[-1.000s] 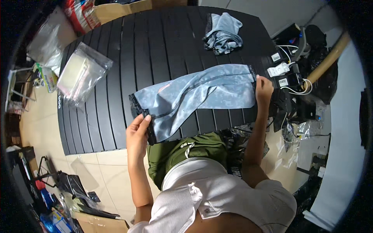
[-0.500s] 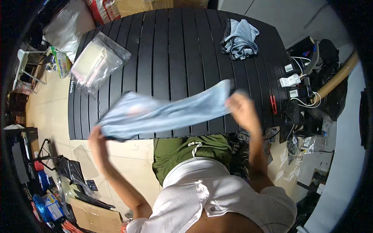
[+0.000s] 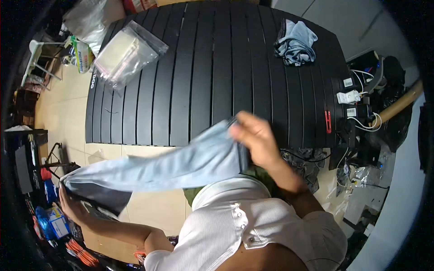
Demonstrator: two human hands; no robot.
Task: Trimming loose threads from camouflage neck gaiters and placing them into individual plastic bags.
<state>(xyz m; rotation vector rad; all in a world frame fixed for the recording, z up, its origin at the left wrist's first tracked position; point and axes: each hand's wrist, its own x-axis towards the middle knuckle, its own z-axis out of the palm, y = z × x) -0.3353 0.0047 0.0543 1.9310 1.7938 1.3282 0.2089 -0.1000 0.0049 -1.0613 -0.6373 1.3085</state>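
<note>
A light blue cloth (image 3: 172, 167) with a dark underside is stretched between my two hands, in the air along the table's near edge. At its left end, well out to the left and low, my left hand (image 3: 72, 207) grips it, the fingers partly hidden by the fabric. A dark flap hangs down beside that hand. My right hand (image 3: 255, 137) is closed on the dark-edged right end, just over the near edge of the table, slightly blurred. Another bunched light blue cloth (image 3: 297, 44) with dark edging lies at the table's far right.
Clear plastic bags (image 3: 126, 56) with pale contents lie on the far left of the black slatted table (image 3: 203, 90). A red tool (image 3: 328, 121) lies near the right edge, beside a white plug (image 3: 349, 96) and cables. Floor clutter with a cardboard box (image 3: 108, 246) is at lower left.
Both hands have swung the cloth leftward and toward me, off the tabletop. My left hand moved lower and farther left; a dark flap now shows. The view shifted slightly.
</note>
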